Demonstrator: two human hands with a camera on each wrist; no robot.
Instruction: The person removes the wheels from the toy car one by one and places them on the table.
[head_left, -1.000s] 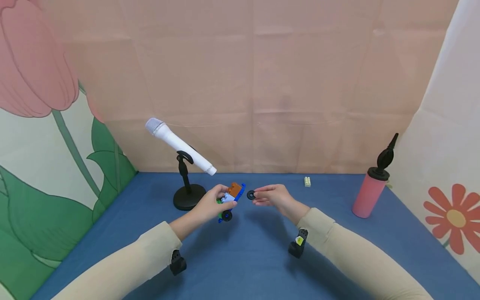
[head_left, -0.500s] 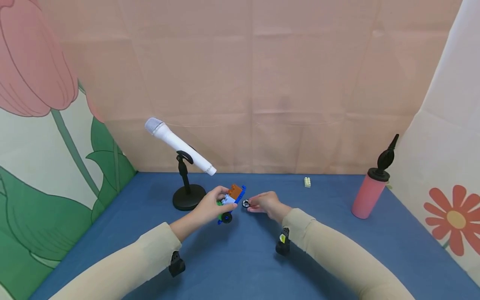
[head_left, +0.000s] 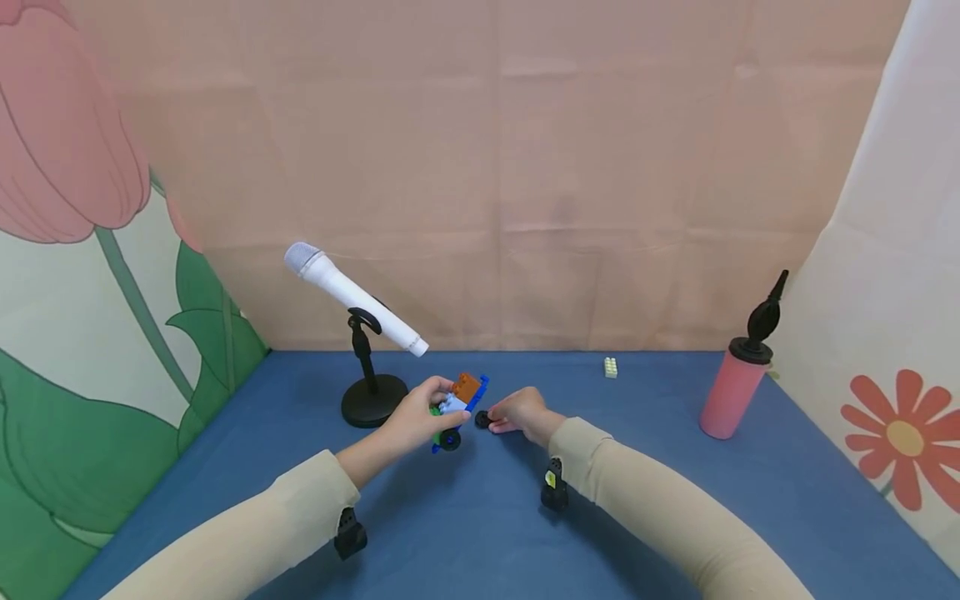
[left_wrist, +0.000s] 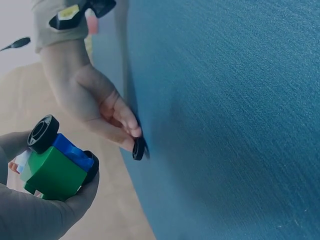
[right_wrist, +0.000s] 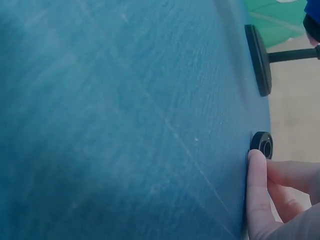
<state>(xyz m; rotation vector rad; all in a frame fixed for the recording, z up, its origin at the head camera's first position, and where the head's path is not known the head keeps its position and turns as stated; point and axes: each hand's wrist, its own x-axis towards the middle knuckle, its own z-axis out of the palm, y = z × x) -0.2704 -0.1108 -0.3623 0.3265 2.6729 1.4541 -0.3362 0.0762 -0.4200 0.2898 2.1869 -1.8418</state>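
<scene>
In the head view my left hand (head_left: pixel 416 421) grips a small toy car (head_left: pixel 454 403) built of blue, green, light-blue and orange blocks, held above the table. The left wrist view shows its green block (left_wrist: pixel 56 172) and two black wheels, one of them (left_wrist: pixel 43 133) nearer the camera. To the car's right, my right hand (head_left: pixel 525 412) pinches a loose black wheel (head_left: pixel 482 419) between thumb and fingers. That wheel (right_wrist: pixel 261 143) is down at the blue cloth in the right wrist view, apart from the car.
A white microphone (head_left: pixel 356 296) leans on a black stand (head_left: pixel 374 401) behind the left hand. At the back lies a pale-yellow block (head_left: pixel 611 367). A pink hand pump (head_left: pixel 725 396) with a black nozzle stands far right on the blue table (head_left: pixel 465 533).
My right hand has moved left and down with the loose wheel, from beside the car in the air to the table. The left hand stays nearly still with the car.
</scene>
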